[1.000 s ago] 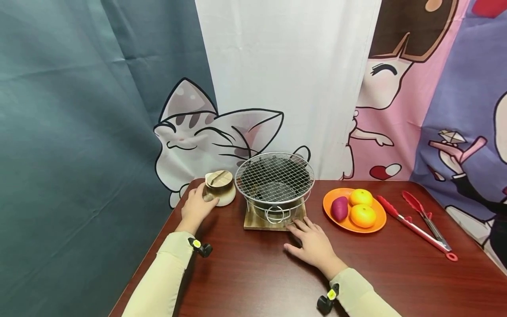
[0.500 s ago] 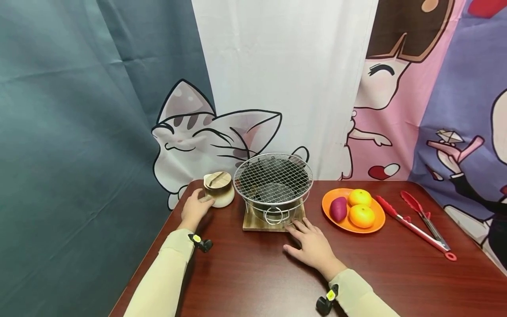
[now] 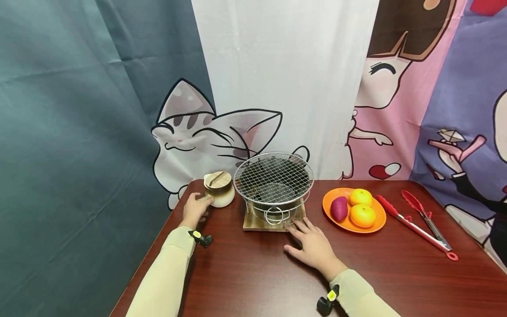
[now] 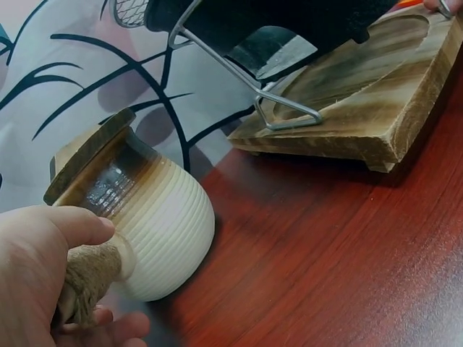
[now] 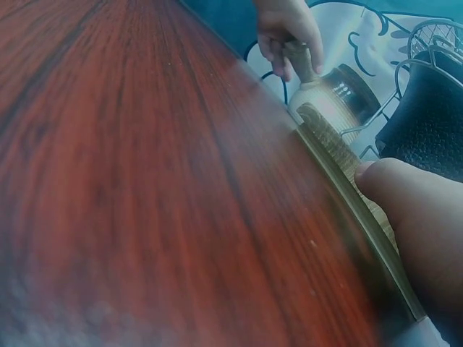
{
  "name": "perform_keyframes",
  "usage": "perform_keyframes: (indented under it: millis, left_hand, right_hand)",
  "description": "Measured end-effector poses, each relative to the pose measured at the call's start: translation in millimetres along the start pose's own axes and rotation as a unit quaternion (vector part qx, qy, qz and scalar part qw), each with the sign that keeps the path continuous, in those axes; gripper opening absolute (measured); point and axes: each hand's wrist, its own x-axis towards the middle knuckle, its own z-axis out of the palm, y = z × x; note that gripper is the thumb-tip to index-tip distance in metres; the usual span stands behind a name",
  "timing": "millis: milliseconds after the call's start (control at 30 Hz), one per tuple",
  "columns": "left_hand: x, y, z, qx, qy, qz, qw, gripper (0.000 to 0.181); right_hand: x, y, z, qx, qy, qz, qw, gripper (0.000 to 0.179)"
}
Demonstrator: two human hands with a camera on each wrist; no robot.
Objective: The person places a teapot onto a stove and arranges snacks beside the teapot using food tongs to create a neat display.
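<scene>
A small cream and brown ceramic teapot [image 3: 223,199] with a wooden lid [image 3: 218,179] stands at the table's far left. My left hand [image 3: 195,208] grips its rope-wrapped side handle [image 4: 92,275], thumb over the top and fingers beneath. In the middle, a black tabletop grill [image 3: 277,203] with a round wire mesh [image 3: 273,176] sits on a square wooden base [image 3: 257,224]. My right hand [image 3: 310,246] rests spread at the base's front right corner, fingertips on its edge, and holds nothing.
An orange plate [image 3: 328,211] with two oranges [image 3: 362,215] and a purple sweet potato [image 3: 339,208] stands right of the grill. Red-handled tongs [image 3: 420,226] lie farther right. A printed curtain [image 3: 293,79] hangs behind the table [image 3: 253,273].
My left hand has drawn slightly back and down from the teapot's side and closed round its handle. The right hand has stayed at the wooden base.
</scene>
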Motion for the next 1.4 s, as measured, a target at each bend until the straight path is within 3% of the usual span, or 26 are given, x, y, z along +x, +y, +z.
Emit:
perform_keyframes:
  millis: [400,700,1000,1400]
  left_hand:
    - [8.0,-2.2,2.6,-0.021,-0.005,-0.032,0.9993,0.057]
    - [5.9,-8.3,4.3,0.057,0.027,0.011,0.9979,0.047]
    - [8.2,-11.1,7.2,0.088,0.058,0.035,0.9938,0.046]
    - [4.7,-14.7,13.9,0.034,0.098,0.055,0.9931,0.041]
  right_hand:
    - [0.1,1,2,-0.005,0.005,-0.002,1.0,0.064]
    - [-2.1,2,6,-0.003,0.003,0.0,1.0,0.064]
    - [-0.9,2,5,0.002,0.004,0.002,1.0,0.065]
    - [-1.0,2,5,0.007,-0.001,0.007,0.9999,0.064]
